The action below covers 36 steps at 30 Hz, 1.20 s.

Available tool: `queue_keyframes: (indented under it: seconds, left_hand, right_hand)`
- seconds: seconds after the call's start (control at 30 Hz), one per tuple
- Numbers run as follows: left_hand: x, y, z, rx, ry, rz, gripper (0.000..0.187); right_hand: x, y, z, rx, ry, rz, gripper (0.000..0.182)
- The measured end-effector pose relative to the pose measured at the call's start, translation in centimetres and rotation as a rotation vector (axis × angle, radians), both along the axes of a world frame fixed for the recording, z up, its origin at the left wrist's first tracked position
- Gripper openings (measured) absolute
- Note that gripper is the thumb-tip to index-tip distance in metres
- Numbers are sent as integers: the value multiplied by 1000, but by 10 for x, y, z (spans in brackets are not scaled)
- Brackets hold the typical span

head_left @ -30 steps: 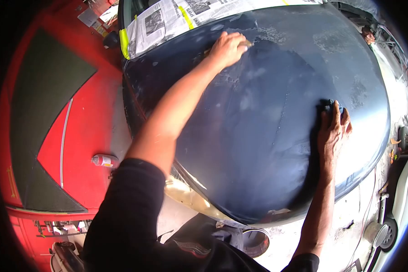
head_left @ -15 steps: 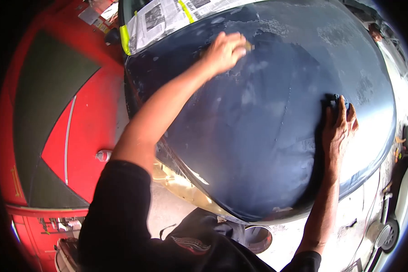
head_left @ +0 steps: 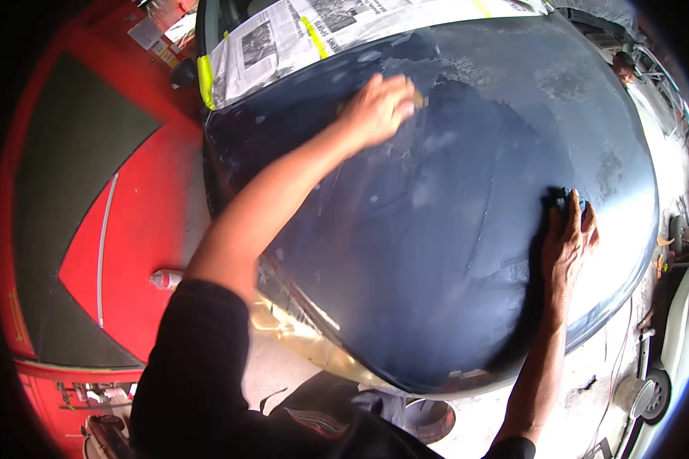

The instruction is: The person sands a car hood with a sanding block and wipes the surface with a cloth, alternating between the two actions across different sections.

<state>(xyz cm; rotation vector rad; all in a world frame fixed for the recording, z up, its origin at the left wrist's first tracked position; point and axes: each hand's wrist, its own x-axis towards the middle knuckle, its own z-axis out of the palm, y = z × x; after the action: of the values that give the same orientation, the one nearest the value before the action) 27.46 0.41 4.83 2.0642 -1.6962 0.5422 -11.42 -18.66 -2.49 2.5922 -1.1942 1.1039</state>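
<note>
A dark car hood [head_left: 406, 268], wet-looking with dull, patchy areas, fills the middle of the view. My left hand [head_left: 379, 109] is closed over a small tan sanding block [head_left: 419, 100] near the windshield side; the fingers are slightly blurred and cover most of the block. Lower on the right, my right hand [head_left: 570, 237] rests on the hood with its fingers curled over a dark rag [head_left: 565, 197]. Only the rag's crumpled edge shows past the fingertips.
Newspaper [head_left: 360, 23] held by yellow tape [head_left: 314, 37] covers the windshield. A red panel [head_left: 142, 222] with a bottle [head_left: 165, 279] stands left. Below the hood is a bucket [head_left: 429, 421]. Another person [head_left: 625, 67] is at the far right, above a white car [head_left: 677, 329].
My view has shifted, so the hood and both hands appear lower in it and more newspaper shows. Both hands stay at nearly the same places on the hood, still holding their things.
</note>
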Motion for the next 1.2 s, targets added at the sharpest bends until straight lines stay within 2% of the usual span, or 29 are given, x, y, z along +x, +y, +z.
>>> queue_keyframes:
  seconds: [0.03,0.1,0.17,0.2,0.3,0.37,0.4,0.47,0.5,0.53,0.57,0.6,0.63,0.67,0.77,0.83,0.9,1.0,1.1,1.13,1.2]
  left_hand:
    - [32,-37,3,-19,3,54,33]
    - [66,-83,0,-68,-25,185,27]
    - [56,-76,0,-51,-89,188,27]
    - [49,-59,-4,-57,-112,118,29]
    - [-37,46,-23,-70,-194,-92,37]
    - [-106,113,-14,81,121,-34,42]
    - [-97,112,-13,79,82,-66,42]
    - [-65,96,-18,66,24,-135,42]
    - [-33,62,-18,50,-7,-121,41]
    - [-9,25,-11,-5,-16,-21,39]
    - [14,-13,9,102,44,58,36]
    - [45,-46,3,-34,-25,52,33]
    - [58,-69,3,-43,11,122,33]
    - [60,-79,5,-20,-62,145,34]
    - [19,-30,7,51,-84,65,35]
    - [-18,38,-16,-41,-50,-52,38]
    - [-69,104,-10,90,165,-58,43]
    - [-48,89,-11,109,23,-99,44]
    - [11,-16,10,139,-59,73,38]
    - [32,-43,3,-7,-108,87,35]
    - [37,-57,4,29,-119,128,33]
  right_hand:
    - [0,0,2,9,5,-11,52]
    - [0,1,8,20,-4,-4,52]
    - [-1,7,12,40,12,18,52]
    - [-1,6,11,42,10,12,52]
    - [1,6,10,27,-7,18,52]
    - [1,7,9,14,-13,29,52]
    - [1,7,8,11,-16,22,52]
    - [2,9,13,26,-16,30,52]
    - [0,10,13,34,-10,26,52]
    - [-1,7,11,22,0,31,52]
    - [0,3,9,13,-4,41,52]
    - [-1,1,6,8,-9,47,52]
    - [-3,2,6,3,-9,54,52]
    - [-3,2,7,17,-9,43,52]
    - [-3,4,10,51,-1,29,52]
    - [-1,2,8,37,-7,41,52]
    - [0,3,8,8,-9,35,52]
    - [2,3,9,-11,-7,23,52]
    - [-1,3,8,13,-1,31,53]
    - [-1,5,9,27,-9,34,53]
    - [1,4,10,41,-4,29,52]
